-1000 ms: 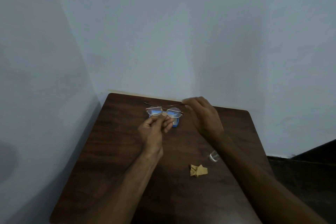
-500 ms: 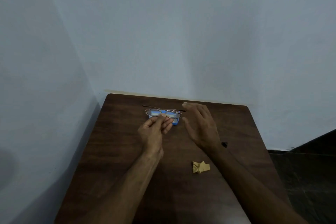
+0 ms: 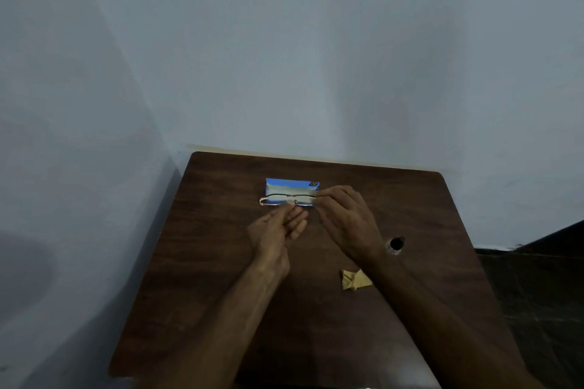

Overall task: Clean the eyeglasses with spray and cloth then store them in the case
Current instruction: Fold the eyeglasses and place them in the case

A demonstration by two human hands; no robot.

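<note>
While left hand and right hand pinch eyeglasses, the table (dark wood) adjoins pale walls.

A single wide-angle view, worn on the person's head, looks forward and down onto a dark wooden tabletop set into a corner of pale walls. Its near edge lies close under the camera. Both forearms enter from the bottom, with the left hand and right hand mid-frame. Walls fill the upper half, and dark floor shows at right.
</note>
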